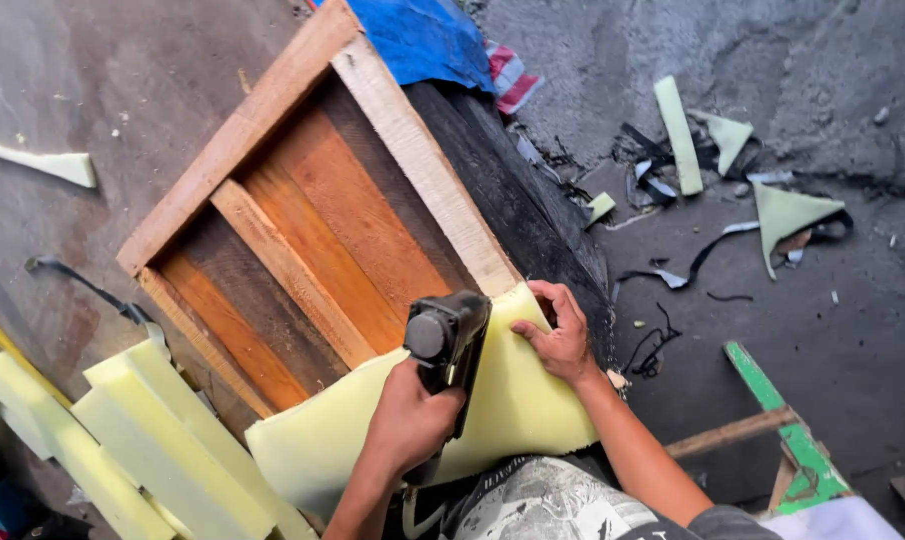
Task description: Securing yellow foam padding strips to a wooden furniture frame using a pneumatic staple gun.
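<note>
We have the stapler [446,340] in our left hand [408,420], grip closed tight round its handle, its black head pressed onto the foam [518,400] right at the corner of the frame [303,230]. Our right hand [561,335] lies just beside it, fingers curled over the foam's upper edge and pinching it against the pale rail of the frame; that grip is closed on the foam itself. The foam sheet drapes from that rail down toward our lap, so most of it hangs loose.

To do this well, we judge the foam should be pulled taut and flat before each shot, the stapler held square to the wood, and our right fingers kept clear of its nose, as they sit very close now. A wrinkle trapped at the corner would be hard to undo.

The frame stands tilted on a grey concrete floor [843,330], its slats orange and dark brown, a black cover along its far side. Thick foam blocks [163,430] lie stacked to the left. Foam offcuts [788,210] and black strips litter the floor to the right, a blue tarp [423,40] lies at the top, and a green-painted wooden piece [783,420] lies at lower right.
</note>
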